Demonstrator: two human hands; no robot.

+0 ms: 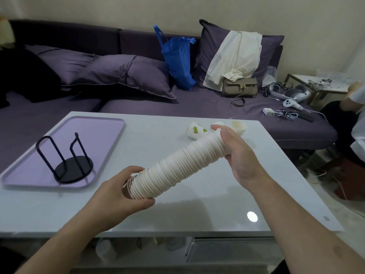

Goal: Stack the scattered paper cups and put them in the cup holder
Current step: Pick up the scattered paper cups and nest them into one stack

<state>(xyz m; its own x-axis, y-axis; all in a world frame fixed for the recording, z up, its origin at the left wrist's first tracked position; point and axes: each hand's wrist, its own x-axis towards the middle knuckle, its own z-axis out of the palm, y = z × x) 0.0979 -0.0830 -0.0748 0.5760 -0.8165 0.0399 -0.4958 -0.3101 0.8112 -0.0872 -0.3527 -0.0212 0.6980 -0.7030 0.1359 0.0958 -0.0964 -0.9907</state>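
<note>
Behind the white table [197, 210] sits a purple sofa [197, 103] with pillows and a blue bag [177, 56]. Both hands hold a long stack of paper cups [173, 167] sideways above the table. The left hand [118, 188] curls its fingers [136, 169] around the near end, and the right hand [239, 153] wraps the far end. Three loose cups [195, 130] lie just behind. A black cup holder [69, 163] stands on a purple tray [102, 127].

The long stack of nested paper cups [173, 165] is showing plain off-white. A loose paper cup lying on its side [195, 130] is showing white with green leaf prints. The wire cup holder [67, 161] is showing black against a flat lilac plastic tray [102, 133]. The glossy bench [197, 206] is looking pale grey-white. Behind, the fabric sofa [197, 103] is showing deep purple, carrying a bright blue bag [177, 60].
</note>
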